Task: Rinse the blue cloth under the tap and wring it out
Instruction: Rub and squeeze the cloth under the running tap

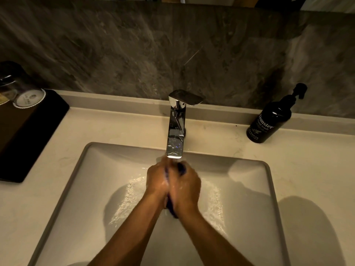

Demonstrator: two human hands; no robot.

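Blue cloth (181, 168) is clamped between left hand (156, 181) and right hand (185, 186), both closed tightly on it, directly below the chrome tap (175, 129), over the wet white rectangular sink (249, 189). Black hand-wash pump bottle (269, 120) stands far right on the pale desk (115, 127).

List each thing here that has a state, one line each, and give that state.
Tap: running.
Blue cloth: wet, squeezed between both hands.
Left hand: closed on the cloth.
Right hand: closed on the cloth.
Sink: wet, water across the bottom.
Soap bottle: upright, beside the sink.
Glass: upside down on the tray.
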